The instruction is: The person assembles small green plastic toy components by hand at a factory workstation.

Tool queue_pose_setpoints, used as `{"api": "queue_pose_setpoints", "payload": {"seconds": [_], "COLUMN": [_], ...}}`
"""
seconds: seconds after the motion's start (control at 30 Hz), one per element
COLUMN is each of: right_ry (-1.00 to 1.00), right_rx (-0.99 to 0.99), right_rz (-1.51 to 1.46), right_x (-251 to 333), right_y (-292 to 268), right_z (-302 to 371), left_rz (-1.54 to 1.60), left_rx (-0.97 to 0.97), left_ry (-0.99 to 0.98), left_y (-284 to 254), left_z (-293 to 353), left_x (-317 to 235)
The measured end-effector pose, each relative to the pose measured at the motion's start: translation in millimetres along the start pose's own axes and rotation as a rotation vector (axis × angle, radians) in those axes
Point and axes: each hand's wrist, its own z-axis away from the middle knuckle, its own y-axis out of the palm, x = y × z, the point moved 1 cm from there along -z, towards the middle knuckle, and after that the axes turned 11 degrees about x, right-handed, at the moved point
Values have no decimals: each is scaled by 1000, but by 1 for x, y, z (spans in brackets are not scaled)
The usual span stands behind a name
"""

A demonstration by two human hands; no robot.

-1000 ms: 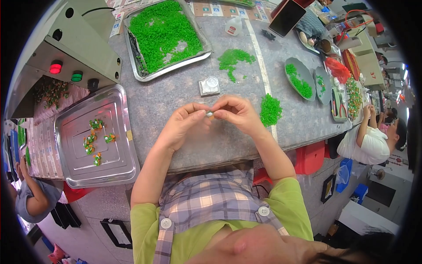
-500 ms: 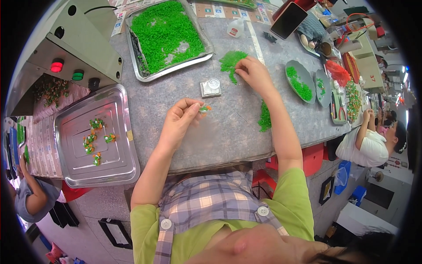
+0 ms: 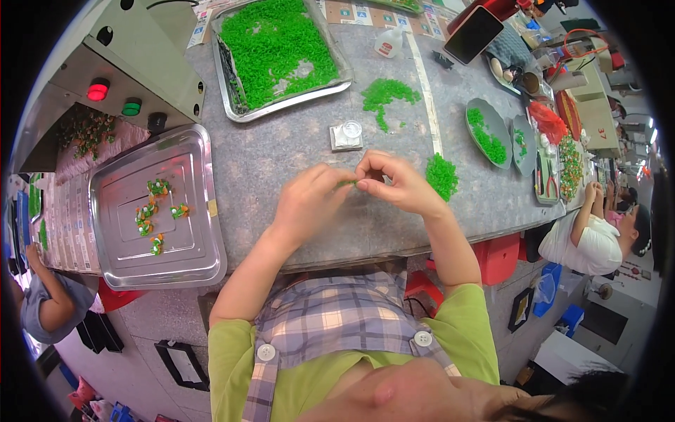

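Note:
My left hand [image 3: 309, 200] and my right hand [image 3: 399, 184] meet fingertip to fingertip above the middle of the table. The left fingers are closed on a small figurine, green, white and orange in the earlier frame and now mostly hidden. A bit of green [image 3: 349, 183] shows between the two hands. My right thumb and forefinger are pinched together there; what they hold is too small to make out. Just beyond them stands a small square block with a round white top [image 3: 346, 136]. Farther off lies a loose scatter of small green pieces [image 3: 387, 91].
At the left, a metal tray [image 3: 205, 243] holds several green-and-orange figurines [image 3: 156, 214], beside a machine with red and green lights [image 3: 98, 89]. A tray of green pieces [image 3: 278, 60] sits at the back. To the right are a green pile [image 3: 441, 176], grey dishes [image 3: 472, 121] and a phone [image 3: 474, 35].
My right hand has come from the scattered green pieces back toward me and left, meeting my left hand. My left hand has moved slightly right. The figurine is now mostly covered by fingers.

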Motion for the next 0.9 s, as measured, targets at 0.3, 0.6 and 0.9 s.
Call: {"api": "queue_pose_setpoints", "payload": {"seconds": [0.3,0.6,0.9], "right_ry": [67,112,90], "right_rx": [73,-49,-263], "right_rz": [-363,-544,-739], "right_x": [-9,-17,-23], "right_y": [7,17,6], "right_z": [3,5,-11], "left_rz": [54,-97,587], "left_rx": [-8,-64,-127], "left_ry": [91,127,-225], "left_y": [2,3,4], "left_z": [3,3,4], "left_x": [4,5,10]}}
